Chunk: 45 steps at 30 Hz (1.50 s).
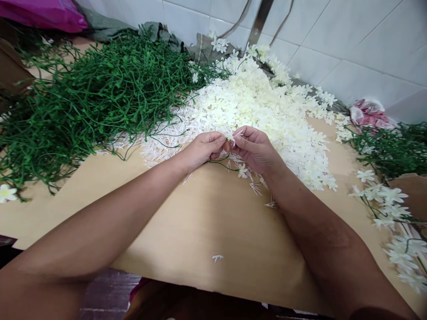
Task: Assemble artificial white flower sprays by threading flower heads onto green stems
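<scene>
My left hand pinches a thin green plastic stem between thumb and fingers. A white artificial flower hangs at the end of a green stem just below my hands. My right hand is closed at the fingertips on a small white, thin-pronged piece, held close to the stem tip. The fingertips of both hands nearly meet, and they partly hide where the two parts come together. Behind them lie a heap of white thin-pronged pieces and a pile of cream-white flower heads.
A big tangle of green stems covers the left of the cardboard-topped table. Finished-looking flower sprays lie at the right edge. One loose white piece rests near the front. A tiled wall stands behind; a magenta bag sits back left.
</scene>
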Tool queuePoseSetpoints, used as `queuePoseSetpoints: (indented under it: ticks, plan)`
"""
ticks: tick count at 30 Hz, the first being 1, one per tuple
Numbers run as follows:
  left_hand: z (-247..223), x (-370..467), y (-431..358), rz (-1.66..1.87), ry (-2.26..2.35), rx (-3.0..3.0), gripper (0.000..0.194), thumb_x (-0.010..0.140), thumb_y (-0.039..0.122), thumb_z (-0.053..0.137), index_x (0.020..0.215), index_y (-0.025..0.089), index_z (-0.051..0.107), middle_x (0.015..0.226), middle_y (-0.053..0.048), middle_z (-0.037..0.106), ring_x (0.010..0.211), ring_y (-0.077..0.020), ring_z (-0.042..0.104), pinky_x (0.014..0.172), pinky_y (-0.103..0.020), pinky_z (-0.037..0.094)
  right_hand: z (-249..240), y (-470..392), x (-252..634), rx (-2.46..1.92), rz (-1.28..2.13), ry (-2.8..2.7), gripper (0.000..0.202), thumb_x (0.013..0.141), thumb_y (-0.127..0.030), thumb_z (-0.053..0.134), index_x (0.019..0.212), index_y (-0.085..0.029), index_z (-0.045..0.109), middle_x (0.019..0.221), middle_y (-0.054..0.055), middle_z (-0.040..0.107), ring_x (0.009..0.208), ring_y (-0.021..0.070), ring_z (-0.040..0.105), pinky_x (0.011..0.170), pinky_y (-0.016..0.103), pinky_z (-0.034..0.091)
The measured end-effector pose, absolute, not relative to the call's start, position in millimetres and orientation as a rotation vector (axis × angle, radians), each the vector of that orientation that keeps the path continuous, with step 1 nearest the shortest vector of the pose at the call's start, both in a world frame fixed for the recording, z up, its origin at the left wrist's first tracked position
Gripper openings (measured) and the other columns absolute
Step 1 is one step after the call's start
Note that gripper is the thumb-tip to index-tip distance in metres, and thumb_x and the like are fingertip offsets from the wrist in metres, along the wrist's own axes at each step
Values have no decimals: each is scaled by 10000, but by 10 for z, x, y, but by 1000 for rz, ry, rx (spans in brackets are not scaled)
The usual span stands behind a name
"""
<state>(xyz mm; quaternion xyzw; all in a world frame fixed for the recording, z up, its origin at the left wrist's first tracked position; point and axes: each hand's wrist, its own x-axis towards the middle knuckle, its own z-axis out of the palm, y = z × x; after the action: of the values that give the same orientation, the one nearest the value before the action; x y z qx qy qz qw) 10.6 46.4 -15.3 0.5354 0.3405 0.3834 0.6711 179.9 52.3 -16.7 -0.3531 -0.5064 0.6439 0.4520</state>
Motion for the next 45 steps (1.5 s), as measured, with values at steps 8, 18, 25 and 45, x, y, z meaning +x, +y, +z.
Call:
queuePoseSetpoints:
  ticks: [8,18,25,45]
  plan:
    - [-156,123,454,1054,823,1259,377,669,456,726,714,174,480,563,76,354,485,-50,277,457,-211,191,-124,504,1743,-943,1287,-1398,357,579,-401,832,726,-187,586,659,-42,575,585,59,505,575,222,449]
    - [-161,120,450,1089,993,1566,134,816,252,539,718,182,479,557,62,319,519,-79,270,519,-223,232,-92,426,1682,-1069,931,-1625,130,736,-199,651,844,-191,579,690,-32,551,609,79,498,564,234,422]
    - [-178,92,446,1070,1046,1739,91,825,257,518,776,183,538,623,34,407,580,-100,347,562,-232,278,-58,448,1684,-1116,1225,-1363,171,672,-153,680,812,-184,587,623,-48,565,555,57,492,543,215,421]
    - [-185,80,472,1042,1046,1831,86,815,234,494,812,177,557,631,33,428,589,-104,350,584,-235,290,-87,495,1730,-1106,1482,-1247,146,597,-212,749,630,-156,618,532,-45,589,505,42,516,508,187,421]
